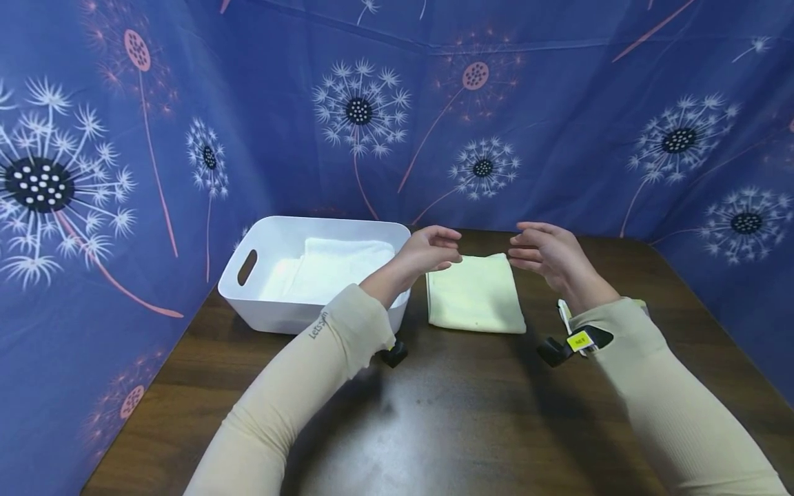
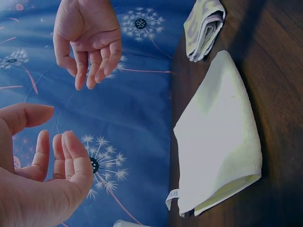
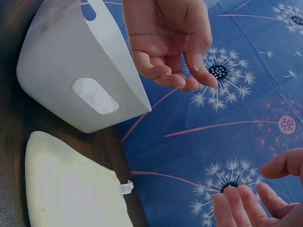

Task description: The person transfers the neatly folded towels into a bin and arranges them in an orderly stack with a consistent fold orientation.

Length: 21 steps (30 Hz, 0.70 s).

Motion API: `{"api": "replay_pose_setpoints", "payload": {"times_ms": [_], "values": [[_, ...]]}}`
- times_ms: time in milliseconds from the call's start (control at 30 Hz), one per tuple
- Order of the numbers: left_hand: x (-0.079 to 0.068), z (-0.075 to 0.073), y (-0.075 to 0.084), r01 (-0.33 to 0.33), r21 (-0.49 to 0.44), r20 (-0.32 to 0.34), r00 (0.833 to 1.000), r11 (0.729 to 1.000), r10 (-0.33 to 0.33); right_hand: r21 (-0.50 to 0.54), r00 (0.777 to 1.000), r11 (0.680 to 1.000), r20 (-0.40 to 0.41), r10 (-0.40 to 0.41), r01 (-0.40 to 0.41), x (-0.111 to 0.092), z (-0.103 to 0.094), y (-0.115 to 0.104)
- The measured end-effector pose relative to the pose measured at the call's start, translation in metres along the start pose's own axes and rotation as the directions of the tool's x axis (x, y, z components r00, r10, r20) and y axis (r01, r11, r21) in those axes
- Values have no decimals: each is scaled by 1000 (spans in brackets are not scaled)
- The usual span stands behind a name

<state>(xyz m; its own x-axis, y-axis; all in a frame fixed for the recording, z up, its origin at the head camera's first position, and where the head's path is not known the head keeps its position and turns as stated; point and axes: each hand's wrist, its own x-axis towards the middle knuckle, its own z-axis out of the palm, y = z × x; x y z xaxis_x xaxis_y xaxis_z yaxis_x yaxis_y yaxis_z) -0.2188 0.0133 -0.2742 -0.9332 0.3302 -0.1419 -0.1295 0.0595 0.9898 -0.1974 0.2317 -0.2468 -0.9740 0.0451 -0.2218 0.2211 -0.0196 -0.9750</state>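
A folded pale yellow towel [image 1: 474, 296] lies on the table, with a small white tag at its edge in both wrist views. My left hand [image 1: 428, 249] hovers above the towel's left side, beside the bin, fingers loosely bent and holding nothing. Opposite it, my right hand [image 1: 552, 258] is raised past the towel's right edge, its fingers also relaxed around nothing. The palms face each other across a gap. To the left stands a white plastic bin [image 1: 267, 313] with handle holes, and a folded white towel [image 1: 347, 265] lies inside it.
A folded patterned cloth [image 2: 204, 29] lies beyond the yellow towel in the left wrist view, mostly hidden behind my right wrist in the head view. The brown wooden table [image 1: 434, 427] meets a blue dandelion-print curtain [image 1: 279, 138] at its back and sides.
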Motion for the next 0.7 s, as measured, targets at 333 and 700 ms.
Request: {"api": "replay_pose_setpoints", "payload": {"times_ms": [333, 700], "values": [[1, 4, -5, 9, 28, 9, 1000, 1000, -9, 9, 1000, 1000, -4, -7, 7, 0, -5, 3], [2, 13, -13, 11, 11, -5, 1000, 1000, -11, 13, 1000, 1000, -18, -14, 15, -1, -11, 7]]}}
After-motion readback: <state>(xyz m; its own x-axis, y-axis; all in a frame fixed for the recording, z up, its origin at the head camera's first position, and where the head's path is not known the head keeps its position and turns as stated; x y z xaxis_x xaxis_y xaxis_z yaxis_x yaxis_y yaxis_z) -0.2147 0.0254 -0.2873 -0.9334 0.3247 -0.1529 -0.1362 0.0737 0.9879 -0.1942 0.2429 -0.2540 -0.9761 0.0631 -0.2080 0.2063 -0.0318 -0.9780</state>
